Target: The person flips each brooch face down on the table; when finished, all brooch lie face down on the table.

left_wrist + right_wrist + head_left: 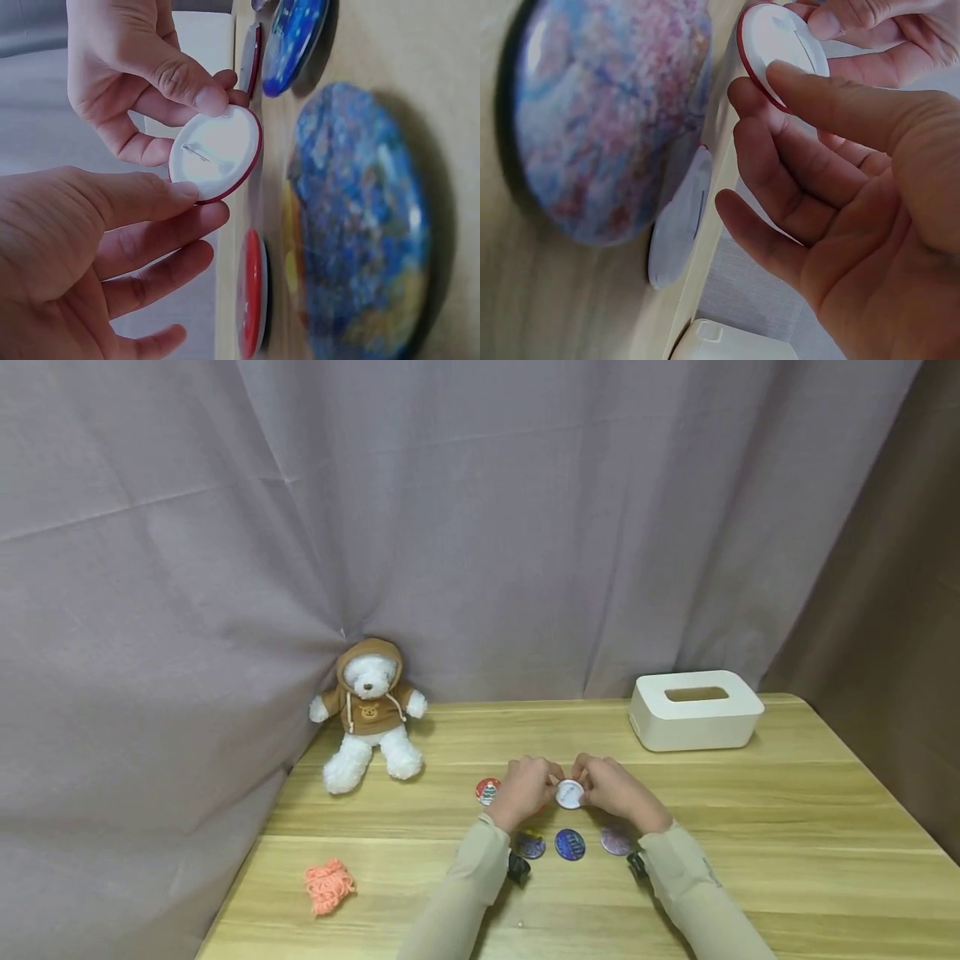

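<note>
Both hands hold one round pin badge (570,794), its white back and pin facing up in the head view. The left hand (525,787) pinches its left edge, thumb on the white back (217,154). From the other side the right hand (613,789) pinches it, thumb also on the back (776,45). A red rim shows round the badge. Nearer the person lie a blue-yellow badge (532,846), a blue badge (570,844) and a pink-purple badge (617,841). Beside the left hand is a red badge with a tree (487,790), partly covered.
A white-backed badge (679,217) lies beyond the pink-purple one. At the table's back left sits a teddy bear in a brown hoodie (369,714); a white tissue box (696,712) stands at the back right. Coral yarn (328,887) lies front left. A grey curtain (480,527) hangs behind.
</note>
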Available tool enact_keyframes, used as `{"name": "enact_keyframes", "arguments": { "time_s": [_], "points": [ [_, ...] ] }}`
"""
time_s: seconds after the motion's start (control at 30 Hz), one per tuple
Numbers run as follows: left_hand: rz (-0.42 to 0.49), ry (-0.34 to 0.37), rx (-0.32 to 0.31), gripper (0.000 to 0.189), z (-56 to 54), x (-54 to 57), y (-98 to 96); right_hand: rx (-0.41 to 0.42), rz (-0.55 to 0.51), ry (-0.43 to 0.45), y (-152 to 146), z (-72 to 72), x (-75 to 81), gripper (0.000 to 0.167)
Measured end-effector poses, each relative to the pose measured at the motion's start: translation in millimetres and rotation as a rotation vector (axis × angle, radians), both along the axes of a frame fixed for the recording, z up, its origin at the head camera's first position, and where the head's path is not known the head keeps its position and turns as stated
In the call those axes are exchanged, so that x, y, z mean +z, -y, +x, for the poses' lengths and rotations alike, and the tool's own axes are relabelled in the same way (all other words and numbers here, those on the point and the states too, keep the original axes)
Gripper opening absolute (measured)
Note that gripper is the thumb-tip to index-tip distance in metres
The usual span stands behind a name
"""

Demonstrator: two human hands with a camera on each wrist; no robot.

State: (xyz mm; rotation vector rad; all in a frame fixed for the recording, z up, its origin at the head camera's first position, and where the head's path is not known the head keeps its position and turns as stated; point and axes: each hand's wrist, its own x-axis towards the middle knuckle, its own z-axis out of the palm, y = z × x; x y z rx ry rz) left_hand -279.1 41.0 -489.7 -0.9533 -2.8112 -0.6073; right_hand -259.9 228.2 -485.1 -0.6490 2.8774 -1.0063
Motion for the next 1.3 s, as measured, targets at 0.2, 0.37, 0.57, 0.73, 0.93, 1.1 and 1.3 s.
{"name": "enact_keyframes", "arguments": {
  "time_s": [0.2,0.37,0.57,0.73,0.93,1.1,1.3],
  "points": [
    [-0.022,-0.016,-0.001,0.025,-0.7,-5.9,-3.0,0.002,0.018,-0.02,-0.2,-0.1,-1.6,0.03],
    [-0.038,0.025,0.015,0.026,-0.5,-6.7,-3.7,-0.012,0.037,-0.033,2.1,-1.0,-1.7,0.031],
    [-0.106,0.015,0.038,0.022,2.2,-6.6,-4.6,-0.024,0.085,-0.031,4.9,-0.6,-1.0,0.028],
    [-0.195,0.008,0.066,0.019,4.6,-6.6,-5.7,0.002,0.127,-0.078,7.0,-1.1,-0.4,0.023],
    [-0.206,0.043,0.067,0.01,5.0,-9.4,-5.2,0.015,0.179,-0.1,8.5,-1.3,-3.1,0.019],
    [-0.206,0.059,0.066,0.012,6.0,-8.9,-3.0,0.012,0.207,-0.087,9.0,-0.2,-4.2,0.019],
    [-0.171,0.069,0.035,0.016,2.1,-6.0,4.5,0.017,0.175,-0.125,11.9,-3.1,-2.7,0.017]
  ]
}}
